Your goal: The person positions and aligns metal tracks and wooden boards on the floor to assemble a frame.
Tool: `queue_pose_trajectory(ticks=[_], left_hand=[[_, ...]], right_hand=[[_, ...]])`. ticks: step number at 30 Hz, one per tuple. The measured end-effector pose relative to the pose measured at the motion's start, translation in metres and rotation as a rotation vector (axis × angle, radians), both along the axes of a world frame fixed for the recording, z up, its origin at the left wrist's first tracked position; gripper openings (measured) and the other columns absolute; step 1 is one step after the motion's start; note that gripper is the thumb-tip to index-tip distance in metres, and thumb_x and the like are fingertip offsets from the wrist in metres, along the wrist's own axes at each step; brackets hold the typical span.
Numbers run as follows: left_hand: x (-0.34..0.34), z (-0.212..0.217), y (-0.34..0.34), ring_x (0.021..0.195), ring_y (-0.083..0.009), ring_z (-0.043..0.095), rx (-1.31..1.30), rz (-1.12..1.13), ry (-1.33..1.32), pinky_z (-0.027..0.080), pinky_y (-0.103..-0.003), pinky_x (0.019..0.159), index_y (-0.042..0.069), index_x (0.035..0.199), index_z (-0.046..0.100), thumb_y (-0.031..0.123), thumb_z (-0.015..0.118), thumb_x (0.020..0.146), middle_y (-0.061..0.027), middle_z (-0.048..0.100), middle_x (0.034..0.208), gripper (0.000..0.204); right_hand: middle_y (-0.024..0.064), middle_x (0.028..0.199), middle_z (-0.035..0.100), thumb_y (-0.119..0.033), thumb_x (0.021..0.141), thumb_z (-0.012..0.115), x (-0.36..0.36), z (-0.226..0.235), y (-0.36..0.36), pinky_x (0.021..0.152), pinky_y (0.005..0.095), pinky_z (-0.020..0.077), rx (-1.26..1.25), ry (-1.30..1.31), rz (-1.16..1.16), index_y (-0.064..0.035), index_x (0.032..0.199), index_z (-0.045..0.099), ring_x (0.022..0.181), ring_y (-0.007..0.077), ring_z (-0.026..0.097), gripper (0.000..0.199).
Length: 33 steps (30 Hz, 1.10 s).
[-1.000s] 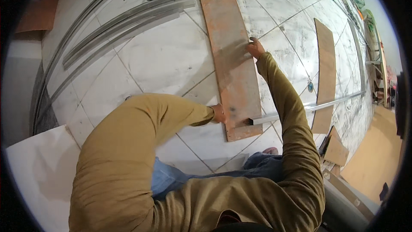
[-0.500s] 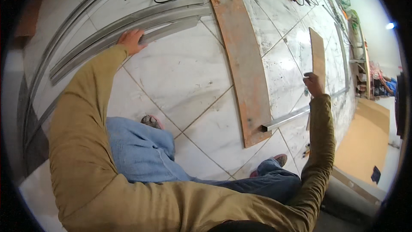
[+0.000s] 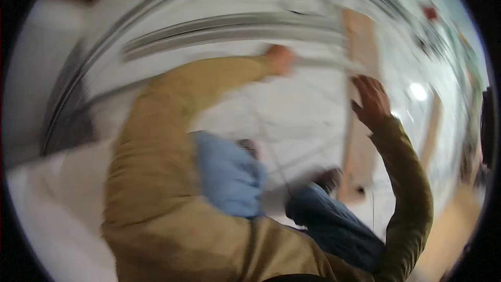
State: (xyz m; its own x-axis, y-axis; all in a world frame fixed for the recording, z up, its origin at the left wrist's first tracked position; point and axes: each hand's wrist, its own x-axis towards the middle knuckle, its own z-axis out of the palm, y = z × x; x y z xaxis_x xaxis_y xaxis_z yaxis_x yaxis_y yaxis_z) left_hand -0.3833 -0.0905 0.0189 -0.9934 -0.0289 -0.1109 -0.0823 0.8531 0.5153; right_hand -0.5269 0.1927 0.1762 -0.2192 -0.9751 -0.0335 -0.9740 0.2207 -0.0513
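The picture is heavily motion-blurred. My left hand [image 3: 279, 57] reaches forward in a mustard sleeve and rests at the end of the long curved grey metal strips [image 3: 224, 28] on the tiled floor; whether it grips one is not visible. A thin grey strip [image 3: 318, 63] runs from that hand toward the long brown wooden board [image 3: 357, 42]. Over that board my right hand [image 3: 371, 102] is raised with its fingers spread, holding nothing. My knees in blue jeans [image 3: 229, 175] are below.
A second narrower wooden board [image 3: 432, 125] lies to the right on the white tiled floor [image 3: 292, 109]. A white sheet [image 3: 47, 209] lies at lower left. Blurred clutter lines the far right edge.
The view has swung sharply and blurred. My left hand has moved right along the curved strips toward the board. My right hand has left the narrow board and risen over the long one.
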Motion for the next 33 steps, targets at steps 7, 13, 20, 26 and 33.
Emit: queue_pose_trajectory(ticks=[7,13,20,26,33], left_hand=[[0.025,0.042,0.083,0.090,-0.0349,0.067,0.021,-0.042,0.025,0.053,-0.049,0.079,0.015,0.103,0.069,0.030,0.074,0.074,-0.0134,0.071,0.094,0.034],[0.225,0.064,-0.079,0.104,-0.0331,0.065,-0.031,0.095,-0.488,0.052,-0.044,0.088,0.014,0.118,0.065,0.048,0.075,0.074,-0.0148,0.068,0.114,0.057],[0.176,0.053,-0.058,0.104,-0.0309,0.065,0.152,0.325,-0.363,0.051,-0.040,0.090,0.009,0.116,0.066,0.027,0.072,0.072,-0.0144,0.070,0.109,0.048],[0.047,0.133,0.031,0.103,-0.0289,0.066,0.022,0.261,-0.317,0.050,-0.037,0.091,0.004,0.114,0.066,0.009,0.070,0.071,-0.0141,0.071,0.105,0.044],[0.214,0.041,-0.131,0.083,-0.0247,0.067,0.132,0.262,-0.474,0.053,-0.039,0.075,0.000,0.105,0.067,0.009,0.070,0.065,-0.0125,0.070,0.092,0.041]], right_hand=[[0.0193,0.093,0.068,-0.015,0.070,0.076,-0.046,-0.138,-0.038,0.069,0.0502,0.0540,0.480,-0.173,0.082,0.0031,0.125,0.053,0.081,0.0404,0.066,0.063],[0.0150,0.068,0.064,-0.020,0.072,0.080,-0.143,-0.171,0.012,0.060,0.0440,0.0523,-0.316,0.205,0.447,-0.0022,0.090,0.068,0.068,0.0353,0.067,0.028],[0.0149,0.088,0.068,-0.025,0.077,0.076,-0.085,-0.087,-0.096,0.071,0.0460,0.0546,0.429,-0.130,0.166,-0.0088,0.098,0.070,0.084,0.0339,0.068,0.027],[0.0121,0.096,0.071,-0.027,0.074,0.075,-0.001,0.040,-0.063,0.076,0.0504,0.0558,0.385,-0.206,-0.038,-0.0152,0.098,0.073,0.092,0.0349,0.068,0.027],[0.0092,0.089,0.070,-0.021,0.071,0.074,-0.190,-0.005,0.061,0.075,0.0429,0.0532,0.167,0.010,-0.049,-0.0174,0.098,0.072,0.090,0.0303,0.068,0.027]])
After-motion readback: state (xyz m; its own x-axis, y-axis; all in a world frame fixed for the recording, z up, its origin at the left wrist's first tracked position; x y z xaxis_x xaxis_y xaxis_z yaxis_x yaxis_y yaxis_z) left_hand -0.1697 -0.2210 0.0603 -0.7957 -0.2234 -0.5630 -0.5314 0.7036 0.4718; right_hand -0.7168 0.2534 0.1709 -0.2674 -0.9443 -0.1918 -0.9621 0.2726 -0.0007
